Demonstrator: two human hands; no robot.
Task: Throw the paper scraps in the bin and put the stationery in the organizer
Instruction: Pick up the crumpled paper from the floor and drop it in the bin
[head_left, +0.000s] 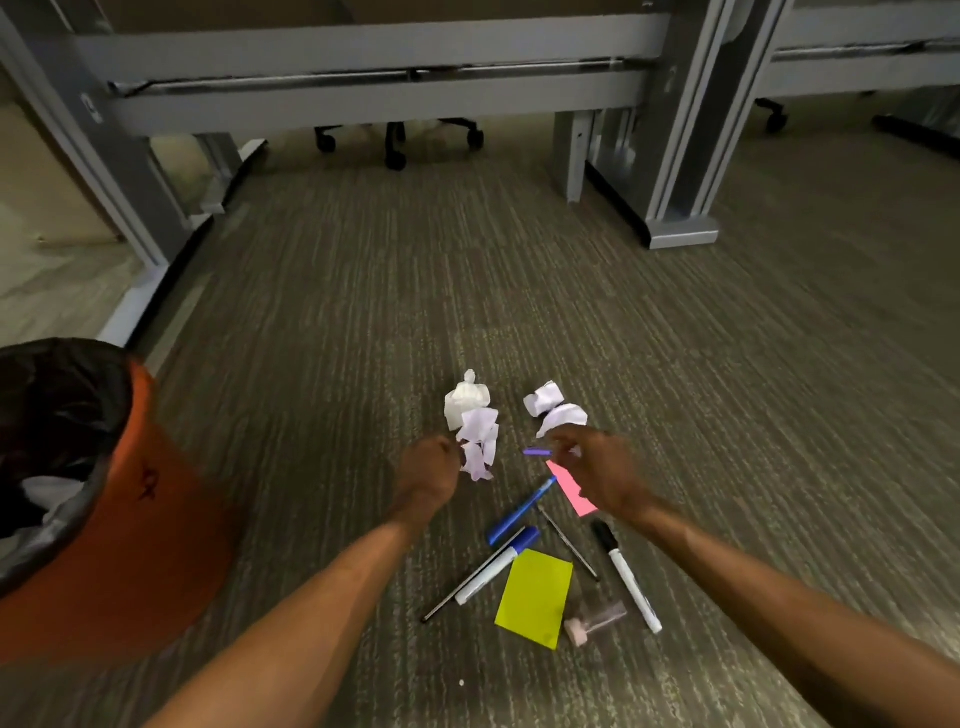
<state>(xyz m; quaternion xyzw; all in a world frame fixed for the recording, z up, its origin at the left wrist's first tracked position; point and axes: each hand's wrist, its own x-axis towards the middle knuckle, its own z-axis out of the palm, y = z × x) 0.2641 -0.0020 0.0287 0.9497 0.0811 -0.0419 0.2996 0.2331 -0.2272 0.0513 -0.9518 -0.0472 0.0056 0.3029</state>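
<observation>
Left hand curled against crumpled paper scraps, grip unclear; right hand pinches small purple piece, likely gathering for bin.

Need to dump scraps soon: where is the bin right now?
Head view, far left: the orange bin stands on the carpet, left of the left hand and the paper scraps.

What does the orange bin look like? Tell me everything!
The bin is orange and looks like plastic, with a small dark mark on its side. A shiny black liner is folded over its rim. It stands on the striped carpet at the left edge of the view. Something white lies inside it.
</observation>
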